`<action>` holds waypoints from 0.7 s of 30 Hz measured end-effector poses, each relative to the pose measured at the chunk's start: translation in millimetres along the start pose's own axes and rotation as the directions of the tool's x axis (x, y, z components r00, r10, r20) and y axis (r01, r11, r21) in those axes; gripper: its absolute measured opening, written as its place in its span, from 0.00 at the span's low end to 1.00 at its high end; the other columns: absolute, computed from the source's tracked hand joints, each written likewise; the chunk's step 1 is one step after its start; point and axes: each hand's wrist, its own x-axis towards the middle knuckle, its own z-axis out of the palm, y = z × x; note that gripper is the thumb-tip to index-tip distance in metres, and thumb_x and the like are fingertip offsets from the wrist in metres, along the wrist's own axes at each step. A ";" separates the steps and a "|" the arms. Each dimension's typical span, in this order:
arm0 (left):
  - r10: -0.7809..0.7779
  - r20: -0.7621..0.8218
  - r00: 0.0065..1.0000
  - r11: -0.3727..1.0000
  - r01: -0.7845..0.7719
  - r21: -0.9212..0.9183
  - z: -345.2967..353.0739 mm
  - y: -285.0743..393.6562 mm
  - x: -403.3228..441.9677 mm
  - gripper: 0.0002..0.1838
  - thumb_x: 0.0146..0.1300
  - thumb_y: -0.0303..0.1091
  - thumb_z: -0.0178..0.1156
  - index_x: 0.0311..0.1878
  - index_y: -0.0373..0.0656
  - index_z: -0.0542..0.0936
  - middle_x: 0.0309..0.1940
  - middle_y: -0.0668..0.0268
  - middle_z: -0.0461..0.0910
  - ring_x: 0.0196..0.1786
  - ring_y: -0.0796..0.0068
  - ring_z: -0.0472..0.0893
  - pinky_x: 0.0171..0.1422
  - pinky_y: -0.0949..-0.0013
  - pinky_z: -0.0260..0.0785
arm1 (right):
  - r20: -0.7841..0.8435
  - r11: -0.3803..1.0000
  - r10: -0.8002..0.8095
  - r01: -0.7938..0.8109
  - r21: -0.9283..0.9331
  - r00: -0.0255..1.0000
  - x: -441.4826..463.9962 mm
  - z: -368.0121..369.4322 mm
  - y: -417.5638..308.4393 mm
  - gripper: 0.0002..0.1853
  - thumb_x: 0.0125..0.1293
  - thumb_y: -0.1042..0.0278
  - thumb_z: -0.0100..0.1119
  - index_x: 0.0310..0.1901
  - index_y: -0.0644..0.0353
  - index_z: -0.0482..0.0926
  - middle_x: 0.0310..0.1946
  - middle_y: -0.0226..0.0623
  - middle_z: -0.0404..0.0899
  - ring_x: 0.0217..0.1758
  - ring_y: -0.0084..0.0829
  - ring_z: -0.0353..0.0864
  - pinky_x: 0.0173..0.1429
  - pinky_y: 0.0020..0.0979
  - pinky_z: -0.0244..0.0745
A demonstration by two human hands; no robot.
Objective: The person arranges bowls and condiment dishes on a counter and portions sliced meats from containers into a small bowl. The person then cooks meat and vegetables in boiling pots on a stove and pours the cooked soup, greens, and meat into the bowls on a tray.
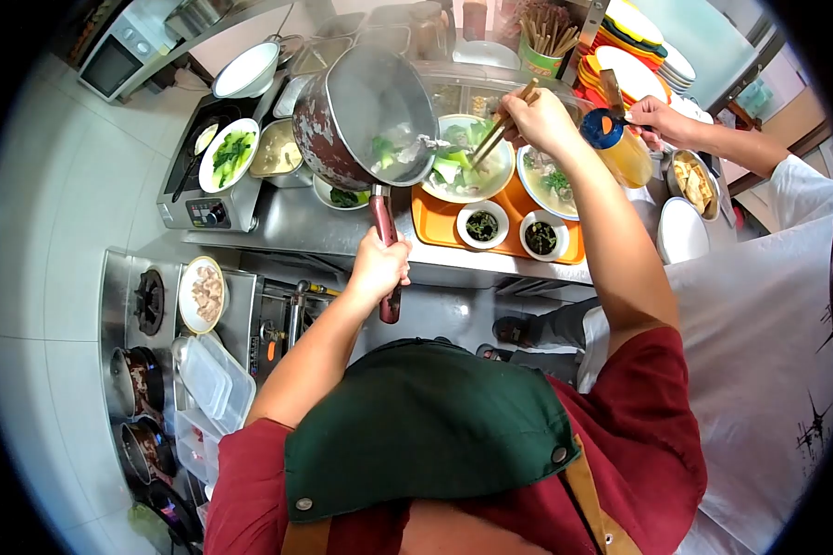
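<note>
My left hand [379, 264] is wrapped round the handle [384, 217] of a worn saucepan [324, 129]. The pan is tilted, its rim over a large soup bowl [463, 185], with some greens and pale pieces still inside it. Chopsticks [491, 141] are gripped in my right hand [539, 118], their tips down in the greens of that bowl. Beside it, partly behind my right forearm, stands a second soup bowl [548, 185]. Two small bowls of dark greens, one left [482, 226] and one right [543, 237], sit with them on an orange tray [426, 222].
At the right, a co-worker's hand [657, 120] is by a blue-capped jar [625, 153] of yellowish contents. A plate of greens [230, 155] rests on the induction cooker [208, 215]. Stacked plates [629, 69] stand behind. A plate of meat [202, 294] lies lower left.
</note>
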 end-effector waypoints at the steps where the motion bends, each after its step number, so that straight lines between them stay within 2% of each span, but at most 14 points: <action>1: 0.002 0.004 1.000 1.000 -0.002 -0.014 0.4 -0.5 -0.4 0.03 0.51 0.23 0.47 0.29 0.41 0.64 0.15 0.69 0.64 0.13 0.82 0.65 0.15 0.75 0.62 | 0.010 1.000 0.009 -0.009 -0.023 1.000 3.7 3.8 5.7 0.14 0.58 0.62 0.45 0.29 0.64 0.75 0.17 0.38 0.76 0.17 0.26 0.75 0.25 0.27 0.71; 2: 0.006 0.009 1.000 1.000 -0.006 -0.025 0.7 -1.2 -1.2 0.03 0.51 0.23 0.47 0.29 0.40 0.64 0.15 0.70 0.64 0.13 0.82 0.65 0.15 0.75 0.62 | 0.017 0.999 0.018 -0.017 -0.044 1.000 5.8 9.5 12.1 0.14 0.58 0.61 0.46 0.29 0.64 0.75 0.18 0.38 0.76 0.17 0.25 0.75 0.25 0.27 0.71; 4: -0.001 0.010 1.000 1.000 0.002 -0.025 2.0 1.6 -3.6 0.03 0.51 0.23 0.47 0.29 0.40 0.64 0.15 0.70 0.63 0.13 0.82 0.65 0.15 0.75 0.62 | 0.051 0.996 -0.053 0.049 0.080 0.997 3.0 29.4 19.1 0.12 0.57 0.62 0.47 0.30 0.63 0.76 0.18 0.36 0.76 0.19 0.26 0.76 0.26 0.27 0.70; 6: -0.006 0.007 1.000 1.000 0.006 -0.029 1.9 3.0 -3.6 0.03 0.51 0.23 0.47 0.29 0.40 0.64 0.15 0.70 0.63 0.12 0.82 0.65 0.15 0.75 0.62 | -0.047 0.992 -0.111 0.113 0.050 0.993 -5.1 26.7 8.6 0.12 0.58 0.63 0.47 0.29 0.64 0.76 0.17 0.37 0.76 0.18 0.26 0.75 0.26 0.28 0.70; 8: -0.003 0.002 1.000 1.000 0.003 -0.008 1.2 0.1 -3.9 0.03 0.51 0.23 0.48 0.28 0.40 0.64 0.15 0.70 0.63 0.13 0.82 0.65 0.15 0.75 0.62 | -0.214 0.953 -0.262 0.287 0.097 0.941 -2.6 21.4 -3.5 0.12 0.58 0.64 0.47 0.29 0.63 0.76 0.16 0.35 0.75 0.18 0.26 0.75 0.25 0.27 0.70; 9: -0.004 0.003 1.000 1.000 0.004 -0.006 1.9 -0.4 -4.5 0.03 0.51 0.23 0.48 0.28 0.40 0.64 0.15 0.70 0.63 0.13 0.82 0.65 0.15 0.75 0.62 | -0.170 0.902 -0.233 0.278 0.330 0.957 -1.2 28.7 -12.4 0.11 0.58 0.63 0.48 0.30 0.62 0.76 0.18 0.33 0.75 0.18 0.24 0.75 0.22 0.24 0.69; 10: -0.002 -0.004 1.000 1.000 0.002 -0.001 3.4 -0.3 -5.0 0.04 0.51 0.23 0.48 0.29 0.41 0.64 0.15 0.70 0.63 0.13 0.82 0.65 0.15 0.75 0.62 | -0.002 0.907 -0.162 0.149 0.395 0.987 -3.8 37.0 -28.4 0.11 0.59 0.63 0.48 0.35 0.61 0.75 0.22 0.33 0.75 0.18 0.22 0.75 0.20 0.23 0.70; 12: 0.004 -0.003 1.000 1.000 -0.004 0.010 6.0 1.8 -5.6 0.04 0.51 0.23 0.48 0.29 0.41 0.64 0.15 0.70 0.63 0.13 0.82 0.65 0.15 0.75 0.62 | 0.191 0.903 -0.125 0.032 0.428 0.974 -1.0 63.5 -41.8 0.11 0.60 0.65 0.47 0.39 0.62 0.74 0.24 0.35 0.75 0.17 0.23 0.75 0.19 0.24 0.71; 13: 0.012 -0.002 1.000 1.000 -0.012 0.012 7.1 3.1 -6.9 0.04 0.51 0.23 0.48 0.29 0.41 0.64 0.15 0.70 0.64 0.13 0.82 0.65 0.15 0.74 0.62 | 0.232 0.929 -0.066 -0.025 0.368 0.971 5.5 74.4 -42.3 0.11 0.60 0.65 0.46 0.40 0.61 0.73 0.21 0.35 0.75 0.17 0.23 0.75 0.19 0.23 0.71; 14: 0.020 -0.003 1.000 1.000 -0.020 0.013 7.8 4.2 -7.6 0.04 0.51 0.23 0.48 0.28 0.41 0.64 0.15 0.70 0.64 0.13 0.82 0.65 0.15 0.74 0.62 | 0.200 0.950 -0.092 0.026 0.311 0.976 21.2 86.7 -31.8 0.13 0.59 0.64 0.45 0.36 0.64 0.75 0.20 0.42 0.76 0.20 0.33 0.77 0.25 0.30 0.74; 16: 0.024 -0.014 1.000 0.999 -0.024 0.023 9.4 4.3 -8.6 0.04 0.51 0.23 0.49 0.28 0.41 0.64 0.15 0.70 0.64 0.13 0.81 0.65 0.15 0.74 0.62 | -0.018 0.963 -0.265 0.264 -0.059 0.964 29.7 88.6 -34.5 0.15 0.55 0.62 0.45 0.31 0.66 0.76 0.23 0.52 0.76 0.29 0.45 0.77 0.37 0.37 0.73; 17: 0.027 -0.024 0.999 0.999 -0.026 0.031 10.3 3.7 -9.2 0.04 0.51 0.23 0.49 0.28 0.41 0.64 0.15 0.70 0.64 0.13 0.81 0.65 0.15 0.74 0.62 | -0.017 0.963 -0.264 0.263 -0.060 0.964 34.0 87.5 -35.0 0.15 0.55 0.62 0.45 0.31 0.66 0.76 0.23 0.52 0.76 0.29 0.45 0.77 0.37 0.37 0.73; 19: 0.021 -0.026 0.999 0.999 -0.020 0.038 12.9 4.0 -9.1 0.04 0.51 0.24 0.49 0.28 0.41 0.64 0.15 0.69 0.64 0.13 0.81 0.65 0.15 0.74 0.62 | -0.071 0.924 -0.285 0.254 -0.285 0.956 36.9 80.5 -43.3 0.16 0.52 0.61 0.45 0.27 0.67 0.77 0.28 0.57 0.74 0.38 0.50 0.74 0.47 0.38 0.68; 21: 0.017 -0.029 0.999 0.999 -0.016 0.043 15.0 4.4 -7.8 0.04 0.51 0.24 0.49 0.28 0.41 0.64 0.15 0.69 0.64 0.13 0.81 0.65 0.15 0.74 0.62 | -0.078 0.910 -0.289 0.248 -0.333 0.954 36.3 68.9 -49.6 0.16 0.52 0.61 0.45 0.27 0.67 0.77 0.28 0.56 0.74 0.38 0.49 0.74 0.47 0.38 0.69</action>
